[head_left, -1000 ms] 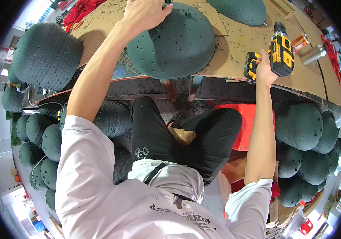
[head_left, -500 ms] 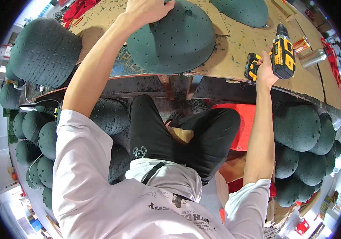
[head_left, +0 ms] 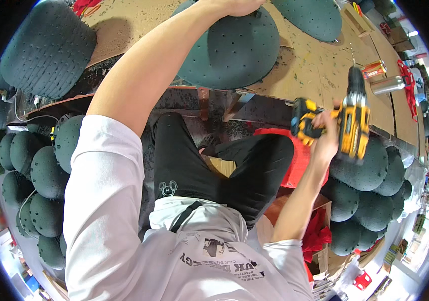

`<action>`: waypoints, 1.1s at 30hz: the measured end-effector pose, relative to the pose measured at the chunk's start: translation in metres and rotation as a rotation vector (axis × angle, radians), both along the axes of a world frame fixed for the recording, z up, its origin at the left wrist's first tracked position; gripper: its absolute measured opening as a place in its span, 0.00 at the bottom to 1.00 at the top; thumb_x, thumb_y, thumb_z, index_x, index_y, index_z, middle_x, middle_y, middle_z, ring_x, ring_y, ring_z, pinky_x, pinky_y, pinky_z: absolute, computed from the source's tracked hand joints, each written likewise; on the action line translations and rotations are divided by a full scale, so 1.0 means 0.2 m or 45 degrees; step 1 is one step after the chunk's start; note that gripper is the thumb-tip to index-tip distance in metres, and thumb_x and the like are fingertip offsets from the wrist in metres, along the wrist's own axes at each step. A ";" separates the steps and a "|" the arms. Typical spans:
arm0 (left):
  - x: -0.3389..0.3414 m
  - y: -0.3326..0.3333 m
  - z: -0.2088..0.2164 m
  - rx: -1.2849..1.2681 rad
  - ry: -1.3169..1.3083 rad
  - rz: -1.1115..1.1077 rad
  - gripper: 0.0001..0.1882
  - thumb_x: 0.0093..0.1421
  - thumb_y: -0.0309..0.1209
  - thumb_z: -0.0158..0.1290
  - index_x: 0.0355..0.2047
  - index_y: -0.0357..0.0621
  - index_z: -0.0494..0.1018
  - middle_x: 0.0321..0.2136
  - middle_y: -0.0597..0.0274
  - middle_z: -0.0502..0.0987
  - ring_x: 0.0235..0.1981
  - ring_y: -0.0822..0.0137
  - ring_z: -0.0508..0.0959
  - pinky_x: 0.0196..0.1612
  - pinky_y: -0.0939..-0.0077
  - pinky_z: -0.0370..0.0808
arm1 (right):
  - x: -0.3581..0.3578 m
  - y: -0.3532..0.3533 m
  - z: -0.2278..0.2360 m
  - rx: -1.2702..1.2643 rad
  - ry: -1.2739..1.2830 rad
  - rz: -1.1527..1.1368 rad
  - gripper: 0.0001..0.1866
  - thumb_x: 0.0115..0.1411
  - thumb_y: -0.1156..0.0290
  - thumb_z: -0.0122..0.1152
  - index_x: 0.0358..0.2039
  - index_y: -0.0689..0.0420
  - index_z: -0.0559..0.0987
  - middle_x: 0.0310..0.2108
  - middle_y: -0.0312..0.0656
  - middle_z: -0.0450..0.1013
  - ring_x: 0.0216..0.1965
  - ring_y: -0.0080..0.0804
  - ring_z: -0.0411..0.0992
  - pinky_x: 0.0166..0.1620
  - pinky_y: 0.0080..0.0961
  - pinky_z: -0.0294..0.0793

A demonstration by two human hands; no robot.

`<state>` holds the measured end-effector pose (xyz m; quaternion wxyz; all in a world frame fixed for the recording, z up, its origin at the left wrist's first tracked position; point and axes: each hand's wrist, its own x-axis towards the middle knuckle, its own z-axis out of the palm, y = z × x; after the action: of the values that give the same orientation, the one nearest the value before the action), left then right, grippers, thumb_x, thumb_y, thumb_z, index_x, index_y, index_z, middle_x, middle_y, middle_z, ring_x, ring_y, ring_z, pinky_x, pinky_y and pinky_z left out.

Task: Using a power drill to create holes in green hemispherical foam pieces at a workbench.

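Observation:
My right hand (head_left: 326, 136) is closed round the grip of a yellow and black cordless drill (head_left: 354, 125), in front of the table's near edge at the right. Its thin bit points away from me. On the table in front of me lies a dark green, shallow dome (head_left: 229, 57) dotted with small holes. Over the far part of this dome is my left hand (head_left: 239, 6), cut by the picture's upper edge, so its fingers are mostly hidden. My left forearm crosses above the dome's left side. A second green dome (head_left: 312, 17) lies beyond it to the right.
A tall stack of nested domes (head_left: 49, 52) stands at the table's left. Green shavings litter the cardboard-covered tabletop (head_left: 305, 70). At its right are a metal cylinder (head_left: 387, 86) and a red box (head_left: 373, 68). More domes (head_left: 372, 208) are piled below on both sides. A red stool (head_left: 297, 173) stands by my legs.
My left hand has moved right and farther away over the dome. My right hand has drawn the drill back toward me, off the tabletop. The view has shifted slightly.

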<state>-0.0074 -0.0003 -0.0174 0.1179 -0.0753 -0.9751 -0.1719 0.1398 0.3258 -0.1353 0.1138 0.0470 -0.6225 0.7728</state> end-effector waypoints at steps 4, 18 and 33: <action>0.02 0.00 0.00 0.023 0.084 0.019 0.24 0.64 0.43 0.45 0.41 0.31 0.78 0.41 0.40 0.81 0.45 0.45 0.80 0.50 0.54 0.74 | 0.47 -0.15 -0.13 -0.027 -0.180 0.158 0.20 0.61 0.75 0.59 0.52 0.61 0.67 0.23 0.34 0.64 0.26 0.24 0.64 0.34 0.23 0.67; 0.02 -0.01 -0.03 0.083 0.143 0.042 0.19 0.61 0.40 0.50 0.40 0.36 0.80 0.39 0.44 0.82 0.43 0.47 0.81 0.48 0.56 0.75 | 0.85 -0.41 -0.36 0.990 -0.055 0.198 0.03 0.58 0.74 0.59 0.28 0.59 0.78 0.23 0.35 0.72 0.26 0.27 0.70 0.33 0.28 0.69; 0.02 -0.02 -0.04 0.061 0.135 0.048 0.19 0.60 0.38 0.50 0.40 0.36 0.80 0.41 0.44 0.81 0.46 0.48 0.80 0.51 0.56 0.75 | 0.83 -0.39 -0.36 1.018 -0.112 0.257 0.08 0.58 0.71 0.64 0.38 0.57 0.82 0.33 0.42 0.79 0.35 0.42 0.77 0.39 0.36 0.74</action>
<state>-0.0040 -0.0036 -0.0248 0.1744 -0.0631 -0.9644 -0.1886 0.3055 0.2488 -0.2077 -0.0166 0.1153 -0.8702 0.4787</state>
